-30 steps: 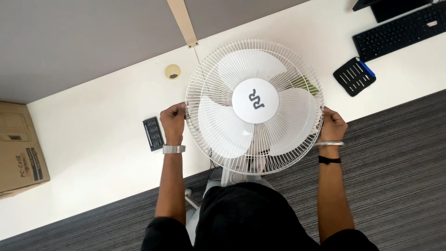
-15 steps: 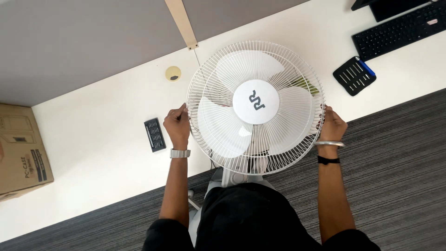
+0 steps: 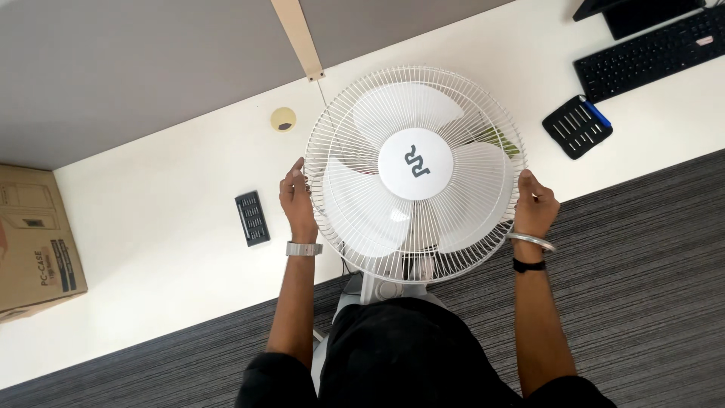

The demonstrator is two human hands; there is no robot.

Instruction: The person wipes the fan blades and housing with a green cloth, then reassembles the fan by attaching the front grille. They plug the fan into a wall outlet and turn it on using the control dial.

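A white fan with a round wire grille [image 3: 355, 121] and three white blades faces up at me, over the edge of a white desk [image 3: 151, 249]. My left hand [image 3: 297, 200] grips the left rim of the grille; a metal watch is on that wrist. My right hand [image 3: 535, 205] grips the right rim, with a bangle and a dark band on its wrist. The fan's round hub cap [image 3: 415, 164] lies in the middle. Its white stand [image 3: 381, 287] shows below the grille, between my arms.
A small black bit case [image 3: 252, 217] lies on the desk left of my left hand. An open black bit set [image 3: 578, 125] and a black keyboard [image 3: 649, 53] lie at the right. A cardboard box [image 3: 34, 242] stands at far left. A round cable grommet [image 3: 283, 119] sits near the partition.
My left hand has shifted slightly along the left rim of the grille. The fan and my right hand stay about where they were.
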